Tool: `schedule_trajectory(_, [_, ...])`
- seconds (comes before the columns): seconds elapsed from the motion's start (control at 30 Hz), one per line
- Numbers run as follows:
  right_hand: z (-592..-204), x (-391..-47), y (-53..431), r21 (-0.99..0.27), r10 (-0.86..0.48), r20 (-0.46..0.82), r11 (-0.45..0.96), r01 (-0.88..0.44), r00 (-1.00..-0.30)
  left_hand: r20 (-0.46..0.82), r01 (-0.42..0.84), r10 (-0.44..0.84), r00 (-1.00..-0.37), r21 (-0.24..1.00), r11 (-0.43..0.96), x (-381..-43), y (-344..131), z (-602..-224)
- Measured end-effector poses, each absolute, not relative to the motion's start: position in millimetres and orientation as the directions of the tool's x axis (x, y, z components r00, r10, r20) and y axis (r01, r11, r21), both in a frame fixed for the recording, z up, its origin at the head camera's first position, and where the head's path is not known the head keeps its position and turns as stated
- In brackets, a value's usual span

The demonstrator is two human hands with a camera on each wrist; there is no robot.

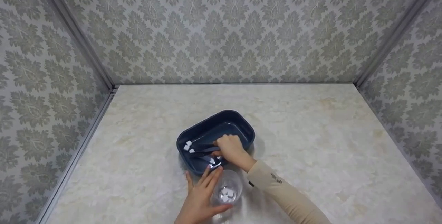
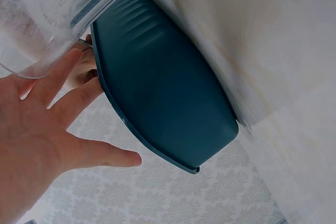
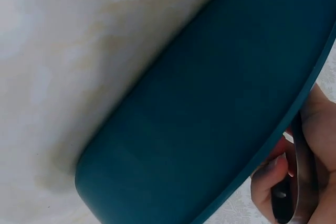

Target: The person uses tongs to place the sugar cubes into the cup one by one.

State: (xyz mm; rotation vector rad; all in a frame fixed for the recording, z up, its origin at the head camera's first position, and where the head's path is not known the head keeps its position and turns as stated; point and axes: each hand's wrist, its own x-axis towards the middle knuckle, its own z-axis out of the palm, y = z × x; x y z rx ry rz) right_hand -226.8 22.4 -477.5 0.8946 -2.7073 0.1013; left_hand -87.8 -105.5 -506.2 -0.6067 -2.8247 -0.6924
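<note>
My right hand [image 1: 231, 148] grips dark tongs [image 1: 207, 149] inside a dark blue-green rectangular box [image 1: 243, 140]. The tongs' metal-edged handle end shows in the right wrist view. A white cube [image 1: 192, 150] lies at the tips of the tongs, beside two more white cubes [image 1: 186, 145] at the box's left end. My left hand [image 1: 198, 196] holds a clear cup [image 1: 237, 180] close against the near side of the box, thumb on one side and fingers on the other. Several white cubes [image 1: 227, 193] sit in the bottom of the cup.
The box and cup stand on a pale marbled table [image 1: 310, 130]. Patterned wall panels [image 1: 214, 30] rise behind and on both sides. More white pieces [image 1: 212, 161] show in the near part of the box, partly hidden by the hands.
</note>
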Motion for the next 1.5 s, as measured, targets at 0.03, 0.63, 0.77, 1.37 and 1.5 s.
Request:
schedule_trajectory(0.03, [-477.6,-226.9,21.9,0.037,-0.575,0.292,0.805,-0.592,-0.764,0.256,0.424,0.345,-0.903,0.404,0.810,-87.8,-105.5,-506.2])
schedule_trajectory(0.63, [-477.0,-227.2,21.0,0.074,-0.598,0.293,0.792,-0.606,-0.746,0.259,0.425,0.344,-0.902,0.404,0.810,-88.0,-105.7,-506.2])
schedule_trajectory(0.77, [-477.0,-227.5,22.5,0.070,-0.599,0.290,0.791,-0.608,-0.746,0.257,0.425,0.345,-0.902,0.402,0.811,-88.2,-105.6,-506.1])
schedule_trajectory(1.37, [-472.6,-228.1,34.1,0.009,-0.576,0.308,0.798,-0.603,-0.757,0.292,0.436,0.340,-0.894,0.388,0.812,-86.8,-104.6,-506.6])
schedule_trajectory(1.5, [-469.8,-227.8,40.4,-0.002,-0.566,0.332,0.800,-0.601,-0.755,0.293,0.436,0.341,-0.893,0.382,0.815,-86.9,-104.6,-506.4])
